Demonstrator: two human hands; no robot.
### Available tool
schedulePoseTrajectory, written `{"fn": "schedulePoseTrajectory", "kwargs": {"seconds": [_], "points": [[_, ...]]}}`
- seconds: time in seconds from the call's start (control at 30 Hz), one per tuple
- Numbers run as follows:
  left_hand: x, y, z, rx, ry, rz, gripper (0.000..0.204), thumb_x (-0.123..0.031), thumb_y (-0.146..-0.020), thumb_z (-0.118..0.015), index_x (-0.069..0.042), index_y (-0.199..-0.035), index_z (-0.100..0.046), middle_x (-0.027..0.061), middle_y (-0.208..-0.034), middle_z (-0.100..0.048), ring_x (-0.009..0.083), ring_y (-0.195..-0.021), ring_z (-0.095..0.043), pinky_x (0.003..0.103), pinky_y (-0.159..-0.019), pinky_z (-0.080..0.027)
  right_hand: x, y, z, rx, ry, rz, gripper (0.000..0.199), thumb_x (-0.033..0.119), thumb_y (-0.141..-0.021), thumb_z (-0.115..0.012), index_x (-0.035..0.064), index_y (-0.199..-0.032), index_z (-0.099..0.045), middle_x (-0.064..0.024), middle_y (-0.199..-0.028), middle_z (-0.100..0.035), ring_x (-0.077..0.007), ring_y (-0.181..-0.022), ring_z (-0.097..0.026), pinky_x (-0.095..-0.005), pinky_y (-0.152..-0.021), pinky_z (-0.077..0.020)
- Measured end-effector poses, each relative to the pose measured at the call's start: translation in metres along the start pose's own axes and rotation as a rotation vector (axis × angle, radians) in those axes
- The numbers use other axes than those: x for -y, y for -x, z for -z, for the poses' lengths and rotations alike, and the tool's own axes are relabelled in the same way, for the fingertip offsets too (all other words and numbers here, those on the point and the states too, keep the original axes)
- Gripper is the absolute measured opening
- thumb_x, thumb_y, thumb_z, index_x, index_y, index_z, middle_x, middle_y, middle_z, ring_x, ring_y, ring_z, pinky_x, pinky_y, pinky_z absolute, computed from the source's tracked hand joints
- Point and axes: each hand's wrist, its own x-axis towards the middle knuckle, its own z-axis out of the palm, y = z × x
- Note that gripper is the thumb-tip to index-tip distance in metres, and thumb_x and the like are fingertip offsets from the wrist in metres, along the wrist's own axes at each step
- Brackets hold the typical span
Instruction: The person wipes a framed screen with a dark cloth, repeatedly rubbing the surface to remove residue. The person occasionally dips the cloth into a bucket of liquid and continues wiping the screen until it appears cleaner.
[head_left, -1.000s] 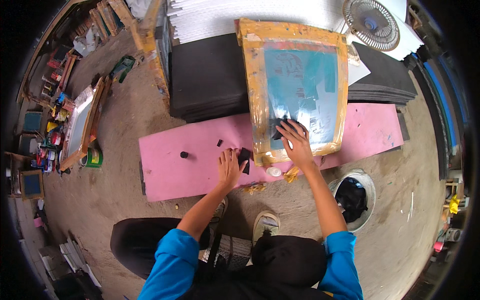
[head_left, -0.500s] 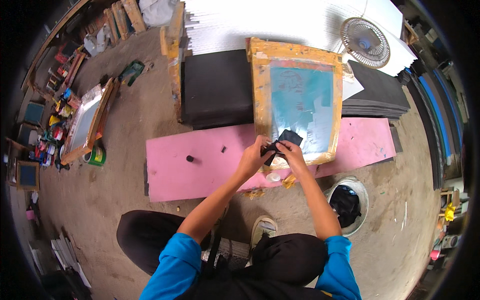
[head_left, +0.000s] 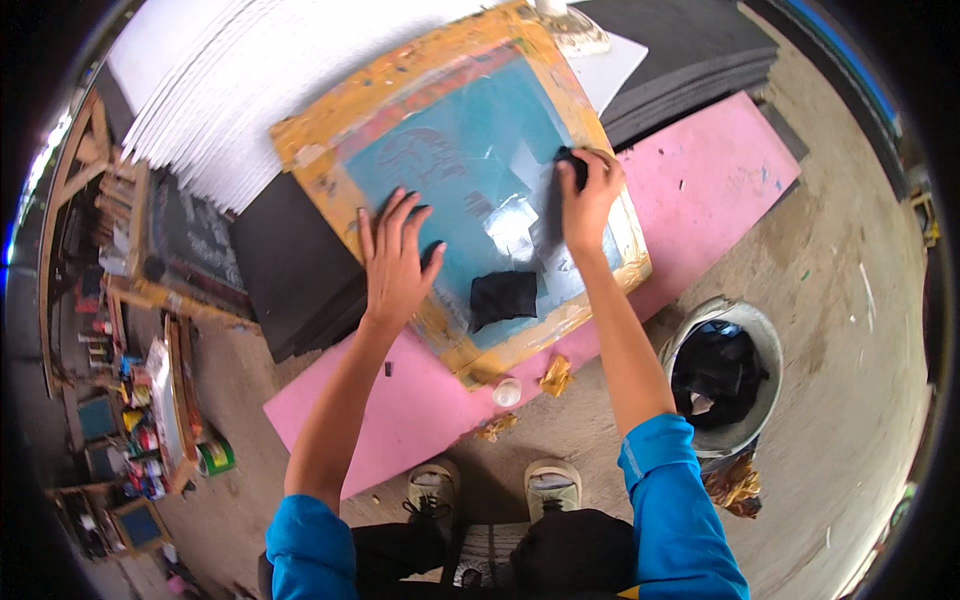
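Note:
A screen-printing frame (head_left: 318,195) with a taped wooden border and a teal mesh lies tilted in front of me. My left hand (head_left: 395,265) rests on its left side with fingers spread, partly over the mesh, and holds nothing. On the mesh's right side, my right hand (head_left: 592,200) presses a wadded black cloth (head_left: 572,170), mostly covered by the fingers. A separate flat black cloth piece (head_left: 504,298) lies on the near part of the mesh. Light glares off the mesh's middle.
Below the frame lies a pink board (head_left: 700,185), with a small white cup (head_left: 507,391) and crumpled yellow tape (head_left: 557,376) by its near edge. A bucket (head_left: 773,350) of black cloths stands right. White sheets (head_left: 225,75) and black sheets (head_left: 690,65) are stacked beyond.
My hands have parted from the black cloth they held together at the frame's near edge. The left went to the left side, the right to the far right. The view has turned and come closer.

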Motion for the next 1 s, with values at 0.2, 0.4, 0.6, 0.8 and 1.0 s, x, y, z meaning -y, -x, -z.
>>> {"fn": "schedulePoseTrajectory", "kwargs": {"seconds": [0.2,0.4,0.6,0.8,1.0], "points": [[0.002,0.003,-0.017,-0.051,-0.069,-0.041,0.044,-0.028,-0.084,-0.066,-0.010,-0.122,-0.053,0.0087,-0.135,-0.049,0.0290,-0.133,-0.042,0.056,-0.113,-0.021,0.000,0.025,0.004,0.224,0.246,0.107,0.055,0.018,-0.094,-0.053,0.0019,-0.144,-0.036,-0.0175,-0.153,-0.031,-0.0372,-0.142,-0.026,-0.0508,-0.114,-0.0237],[0.006,0.001,-0.017,-0.076,-0.088,-0.028,0.039,-0.034,-0.086,-0.063,-0.009,-0.116,-0.058,0.0071,-0.134,-0.051,0.0267,-0.130,-0.045,0.055,-0.113,-0.023,0.024,0.066,0.010,0.681,0.036,0.401,0.065,0.028,-0.093,-0.057,0.0013,-0.146,-0.032,-0.0176,-0.153,-0.029,-0.0345,-0.143,-0.025,-0.0480,-0.117,-0.0191],[-0.003,-0.002,-0.018,-0.087,-0.044,-0.020,0.038,-0.034,-0.088,-0.062,-0.009,-0.116,-0.059,0.0063,-0.132,-0.053,0.0251,-0.130,-0.046,0.054,-0.112,-0.026,0.004,-0.009,-0.008,0.304,0.327,0.177,0.074,0.040,-0.095,-0.051,-0.0016,-0.149,-0.022,-0.0194,-0.156,-0.021,-0.0341,-0.146,-0.018,-0.0486,-0.117,-0.0161],[0.008,0.002,-0.014,-0.103,-0.048,-0.028,0.037,-0.033,-0.087,-0.063,-0.009,-0.114,-0.060,0.0060,-0.132,-0.053,0.0244,-0.130,-0.046,0.054,-0.111,-0.027,0.019,0.081,0.039,0.726,0.404,0.251,0.082,0.051,-0.093,-0.050,0.0010,-0.151,-0.019,-0.0159,-0.158,-0.017,-0.0310,-0.147,-0.014,-0.0540,-0.117,-0.0131],[-0.003,0.001,-0.019,-0.098,-0.030,-0.035,0.035,-0.033,-0.087,-0.063,-0.009,-0.113,-0.060,0.0062,-0.130,-0.054,0.0250,-0.129,-0.047,0.054,-0.111,-0.027,0.006,0.013,0.022,0.463,0.463,0.213,0.072,0.049,-0.096,-0.043,0.0065,-0.151,-0.023,-0.0104,-0.158,-0.022,-0.0266,-0.147,-0.017,-0.0562,-0.117,-0.0113]]}}
